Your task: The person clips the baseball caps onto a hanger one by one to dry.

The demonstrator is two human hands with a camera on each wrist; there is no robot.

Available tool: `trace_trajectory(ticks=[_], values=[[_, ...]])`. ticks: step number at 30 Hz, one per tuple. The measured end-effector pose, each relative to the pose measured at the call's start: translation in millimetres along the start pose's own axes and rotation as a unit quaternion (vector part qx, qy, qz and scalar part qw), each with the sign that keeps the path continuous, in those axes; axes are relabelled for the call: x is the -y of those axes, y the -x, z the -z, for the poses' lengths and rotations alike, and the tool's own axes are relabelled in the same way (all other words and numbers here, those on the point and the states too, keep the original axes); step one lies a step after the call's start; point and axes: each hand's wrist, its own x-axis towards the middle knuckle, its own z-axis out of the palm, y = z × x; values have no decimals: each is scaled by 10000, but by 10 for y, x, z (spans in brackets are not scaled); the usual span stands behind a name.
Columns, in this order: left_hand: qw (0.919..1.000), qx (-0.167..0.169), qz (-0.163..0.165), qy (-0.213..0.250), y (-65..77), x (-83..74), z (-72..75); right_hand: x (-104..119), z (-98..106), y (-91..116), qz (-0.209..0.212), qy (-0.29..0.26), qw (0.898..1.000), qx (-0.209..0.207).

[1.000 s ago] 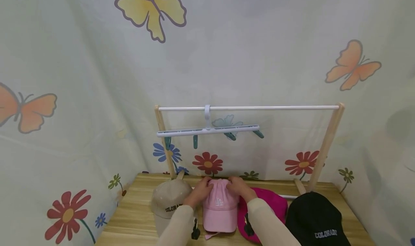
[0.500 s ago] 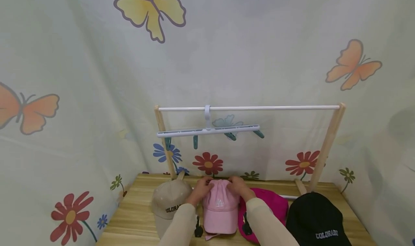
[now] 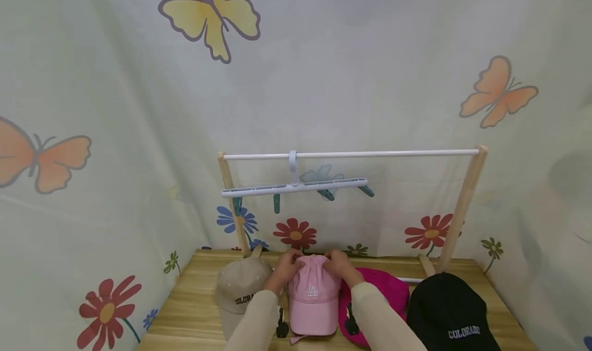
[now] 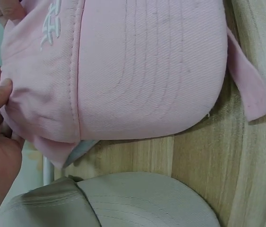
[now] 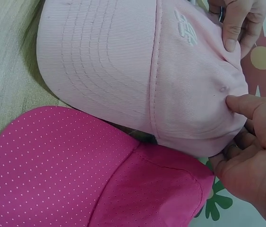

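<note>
A light pink baseball cap (image 3: 313, 294) with white LA lettering sits on the wooden table, brim toward me. My left hand (image 3: 288, 270) pinches the crown on its left side, thumb on the cloth, as the left wrist view shows on the cap (image 4: 43, 99). On the crown's other side my right hand (image 3: 341, 266) pinches the cloth between thumb and curled fingers; the right wrist view shows this hand (image 5: 260, 146) near an eyelet. A pink strap (image 4: 251, 82) sticks out past the brim.
A beige cap (image 3: 242, 284) stands left; a magenta dotted cap (image 3: 379, 289) and a black cap (image 3: 448, 310) stand right. Behind, a white hanger (image 3: 296, 187) with several green clips hangs from the rack's white rod (image 3: 370, 154). A flowered curtain surrounds the table (image 3: 185, 299).
The head view has shifted very slightly. Both hands keep their hold on the pink cap, which stays in almost the same place.
</note>
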Motion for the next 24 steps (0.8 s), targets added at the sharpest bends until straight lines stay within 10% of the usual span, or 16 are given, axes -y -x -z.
trace_trajectory(ticks=[12,24], values=[[9991,-201,357,130,-31,-112,-14,207,48,42,36,-516,9986,-98],[9995,-312,16,5,41,-103,44,147,-94,12,281,-551,9957,-689]])
